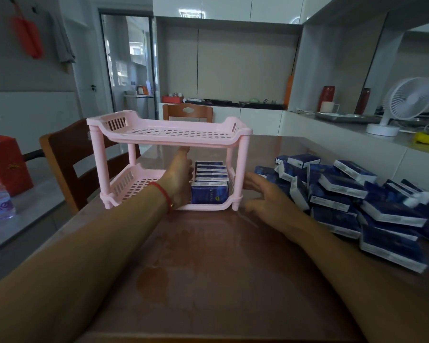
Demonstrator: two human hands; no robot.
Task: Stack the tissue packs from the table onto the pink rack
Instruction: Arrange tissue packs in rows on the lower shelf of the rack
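My left hand (181,177) reaches into the lower tier of the pink slatted plastic two-tier rack (169,154), its fingers straight and flat against the left side of the row of dark blue tissue packs (209,184). Those packs stand upright at the tier's right end, the row running front to back. My right hand (268,196) hovers just right of the rack with fingers (252,180) spread loose, holding nothing, beside the loose heap of blue-and-white tissue packs (352,196) on the glossy brown tabletop (208,268).
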